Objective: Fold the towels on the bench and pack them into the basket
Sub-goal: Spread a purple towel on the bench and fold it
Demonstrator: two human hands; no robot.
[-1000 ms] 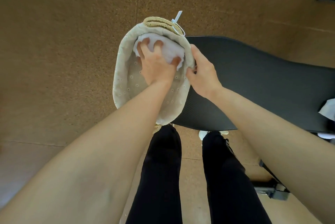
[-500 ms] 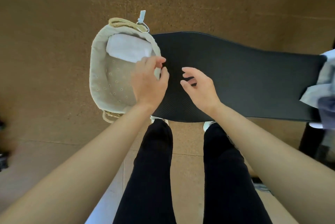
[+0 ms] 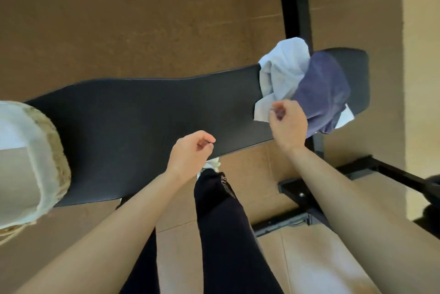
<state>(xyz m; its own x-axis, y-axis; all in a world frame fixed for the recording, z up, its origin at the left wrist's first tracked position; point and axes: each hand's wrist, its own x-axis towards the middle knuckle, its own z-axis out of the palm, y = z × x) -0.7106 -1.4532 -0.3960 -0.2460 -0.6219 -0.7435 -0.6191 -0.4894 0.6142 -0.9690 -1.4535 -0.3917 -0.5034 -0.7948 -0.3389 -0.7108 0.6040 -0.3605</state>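
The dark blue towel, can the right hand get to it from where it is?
Probably yes. The right hand hovers beside the dark blue towel, empty, with nothing between them; the light towel lies partly under it.

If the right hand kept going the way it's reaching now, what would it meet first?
Most likely the light blue towel: the right hand sits at its near corner, fingers curled, with the dark blue towel just beyond. Whether it already touches the cloth is unclear from this single view.
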